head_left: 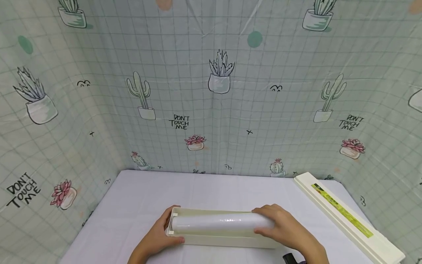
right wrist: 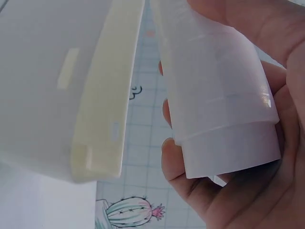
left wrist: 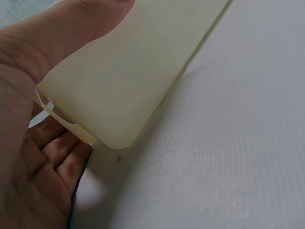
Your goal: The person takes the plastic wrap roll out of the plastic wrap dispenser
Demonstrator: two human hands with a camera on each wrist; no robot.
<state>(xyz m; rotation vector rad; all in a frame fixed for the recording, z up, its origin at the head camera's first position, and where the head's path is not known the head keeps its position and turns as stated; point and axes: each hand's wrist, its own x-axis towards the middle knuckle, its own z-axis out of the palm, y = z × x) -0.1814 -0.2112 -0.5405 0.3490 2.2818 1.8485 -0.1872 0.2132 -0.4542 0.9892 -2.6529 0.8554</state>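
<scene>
A roll of clear plastic film (head_left: 224,222) lies lengthwise in a long cream box (head_left: 227,240) with an open top. My left hand (head_left: 158,236) grips the box's left end, thumb on its front wall (left wrist: 128,81) and fingers round the end. At the other side, my right hand (head_left: 283,227) holds the roll's right end, thumb in front and fingers behind. The right wrist view shows the roll's end (right wrist: 231,148), a bare core sticking out past the film, apart from the box wall (right wrist: 105,95). In the head view my right hand covers that end.
A long cream lid (head_left: 306,179) with a yellow-green label (head_left: 343,211) lies slantwise at the table's right side. A small black object (head_left: 289,258) shows at the front edge, by the right wrist. White cloth (head_left: 148,194) covers the table; a cactus-print curtain (head_left: 230,117) hangs behind.
</scene>
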